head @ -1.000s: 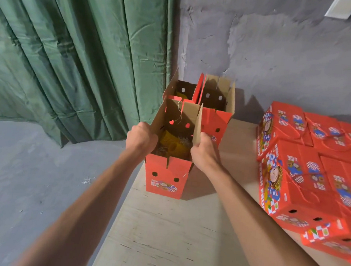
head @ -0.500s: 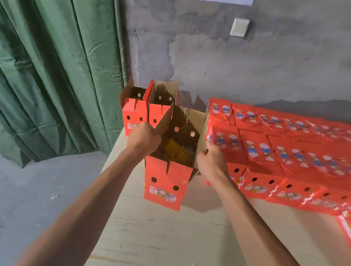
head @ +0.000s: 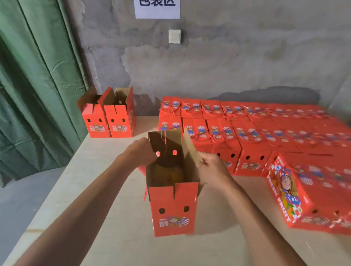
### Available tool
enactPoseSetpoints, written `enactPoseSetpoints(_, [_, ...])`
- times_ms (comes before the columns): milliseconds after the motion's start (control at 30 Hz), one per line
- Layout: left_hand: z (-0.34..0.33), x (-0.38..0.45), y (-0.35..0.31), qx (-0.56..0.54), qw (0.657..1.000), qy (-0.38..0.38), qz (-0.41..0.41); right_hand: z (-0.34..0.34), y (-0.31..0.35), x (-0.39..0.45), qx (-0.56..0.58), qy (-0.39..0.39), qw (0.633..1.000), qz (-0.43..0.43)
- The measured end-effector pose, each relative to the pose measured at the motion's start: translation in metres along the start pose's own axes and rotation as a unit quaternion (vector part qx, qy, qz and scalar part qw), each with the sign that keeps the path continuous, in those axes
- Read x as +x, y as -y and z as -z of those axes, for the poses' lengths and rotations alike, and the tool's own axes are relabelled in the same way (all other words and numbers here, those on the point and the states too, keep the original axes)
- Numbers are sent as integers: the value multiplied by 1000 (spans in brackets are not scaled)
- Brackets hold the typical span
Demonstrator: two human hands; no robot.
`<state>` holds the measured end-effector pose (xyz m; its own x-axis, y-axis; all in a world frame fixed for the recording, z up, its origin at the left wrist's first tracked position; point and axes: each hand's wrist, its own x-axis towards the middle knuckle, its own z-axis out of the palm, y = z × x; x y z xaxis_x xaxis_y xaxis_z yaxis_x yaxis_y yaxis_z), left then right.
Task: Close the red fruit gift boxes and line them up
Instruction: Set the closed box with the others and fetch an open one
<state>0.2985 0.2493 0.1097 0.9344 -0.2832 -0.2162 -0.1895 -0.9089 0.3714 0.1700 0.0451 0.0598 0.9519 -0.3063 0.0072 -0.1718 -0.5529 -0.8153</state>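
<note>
Head view, we count three open boxes: one open box (head: 172,204) mid-tabletop (head: 101,243), left hand (head: 142,152) and right hand (head: 214,168) each with grip clasping a flap, two open boxes (head: 108,118) behind, closed boxes (head: 254,139) too blurred to count.

Both forearms are bare to the frame's edge — the left hand (head: 142,152) and right hand (head: 214,169) ungloved.

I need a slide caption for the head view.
Both hands hold an open red box beside rows of closed boxes.
</note>
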Motion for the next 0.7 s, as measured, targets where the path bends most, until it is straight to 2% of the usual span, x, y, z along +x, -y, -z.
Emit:
enactPoseSetpoints(300, [-85, -18, -79, 68, 992, 0, -106, 81, -88, -34, -18, -2, 1000, 16])
enactPoseSetpoints(367, [-102, -16, -95, 46, 992, 8, -115, 98, -105, -33, -13, 1, 1000, 2])
enactPoseSetpoints(567, [-140, -14, -143, -20, 985, 120, -121, 130, -154, -14, -35, -10, 998, -43])
enactPoseSetpoints(700, [-161, -13, -165, 28, 969, 150, -194, 147, -183, 1, -59, -39, 996, -56])
